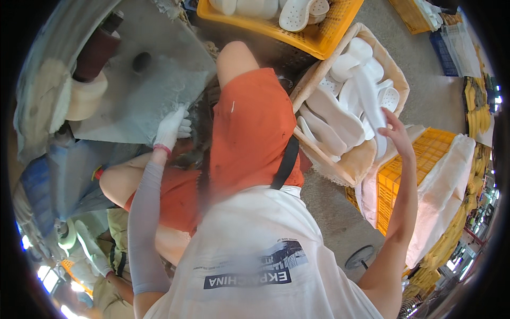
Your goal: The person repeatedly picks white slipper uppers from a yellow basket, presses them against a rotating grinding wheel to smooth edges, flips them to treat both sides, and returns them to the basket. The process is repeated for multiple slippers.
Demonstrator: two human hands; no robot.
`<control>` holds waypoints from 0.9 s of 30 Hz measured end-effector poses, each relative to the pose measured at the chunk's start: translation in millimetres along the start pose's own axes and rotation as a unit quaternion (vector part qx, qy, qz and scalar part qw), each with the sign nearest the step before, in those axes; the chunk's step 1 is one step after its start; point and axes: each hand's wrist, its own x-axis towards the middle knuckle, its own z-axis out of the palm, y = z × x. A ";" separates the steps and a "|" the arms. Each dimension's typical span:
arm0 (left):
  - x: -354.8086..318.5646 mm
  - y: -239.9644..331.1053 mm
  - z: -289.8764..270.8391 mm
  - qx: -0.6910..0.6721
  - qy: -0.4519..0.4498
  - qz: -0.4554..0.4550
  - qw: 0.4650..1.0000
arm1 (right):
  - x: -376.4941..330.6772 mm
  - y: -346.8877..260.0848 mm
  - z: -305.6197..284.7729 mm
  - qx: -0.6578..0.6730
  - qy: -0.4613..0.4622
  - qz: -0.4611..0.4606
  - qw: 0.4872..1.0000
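**A:** What are the person's hands doing?

**B:** The right hand (397,134) is bare and reaches out to the right, over a cloth-lined basket (372,154). Its fingers are closed on one long white shoe insole (372,103), which stands roughly upright above the pile.

**A:** What is in the basket?

**B:** A heap of white insoles (334,119), lying flat and overlapping. The held insole touches the top of the heap at its far end, as far as I can tell.

**A:** And the left hand?

**B:** The left hand (171,126) wears a white glove, with a grey sleeve (143,223) over the forearm. It rests at the edge of a grey metal worktop (149,90) on the left. Whether its fingers grip anything there I cannot tell; they look loosely curled.

**A:** What else is nearby?

**B:** The person wears orange shorts (249,133) and a white shirt (255,255). A yellow plastic crate (308,37) holding more white insoles sits at the top, beyond the knees. Another yellow crate (409,175), draped with white cloth, stands just to the right of the basket. A buffing wheel (85,95) sits at the far left of the worktop.
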 end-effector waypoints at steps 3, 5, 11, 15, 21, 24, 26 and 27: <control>1.5 -3.8 -0.9 0.010 0.009 -0.009 1.000 | -20.2 15.8 24.9 -0.082 0.065 -0.073 0.992; 3.4 -7.5 -3.5 0.015 0.006 -0.016 1.000 | -19.2 34.3 77.5 -0.257 0.042 -0.045 0.964; 13.4 -26.8 -16.6 0.001 0.006 -0.016 1.000 | 25.7 23.1 209.0 -0.427 0.048 -0.180 0.885; 30.7 -42.8 -20.7 -0.032 -0.001 -0.042 0.999 | 132.8 -85.4 206.0 -0.003 0.109 -0.308 0.945; 41.6 -63.2 -29.0 0.145 0.021 0.034 0.989 | 413.5 -169.5 216.4 -0.103 0.331 -0.137 0.928; 37.2 -42.1 -29.6 -0.004 0.064 -0.102 0.993 | 445.6 -166.8 206.0 0.000 0.264 -0.007 0.965; 25.8 -12.3 -23.8 -0.058 0.070 -0.062 0.994 | 393.4 -170.7 198.2 0.073 0.224 -0.058 0.970; 22.8 9.1 -16.8 -0.096 0.052 -0.011 0.994 | 348.3 -176.2 198.4 0.146 0.196 -0.111 0.963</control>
